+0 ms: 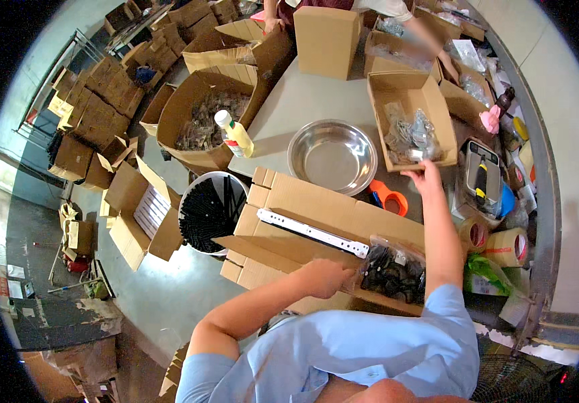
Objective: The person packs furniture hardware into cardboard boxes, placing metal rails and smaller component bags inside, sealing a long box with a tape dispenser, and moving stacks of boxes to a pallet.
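Note:
My right hand (425, 178) reaches forward to the near edge of an open cardboard box (379, 114), its thumb and fingers closed on the rim. Clear bags of small metal hardware (413, 134) lie inside that box. My left hand (327, 277) is closed over the near side of a long open carton (282, 187); whatever its fingers hold is hidden. In this carton lies a white perforated metal rail (313, 232), resembling a drawer slide. Right of the rail is a clear plastic bag of black parts (393, 271), close to my left fingertips.
A steel bowl (333, 158), an orange tape ring (389, 198) and a bottle with yellowish liquid (235, 134) stand beyond the carton. To the left is a white bucket of black rods (212, 211). Tape rolls (506, 247) line the right side. Across the table, a co-worker's arm (430, 41) reaches into boxes.

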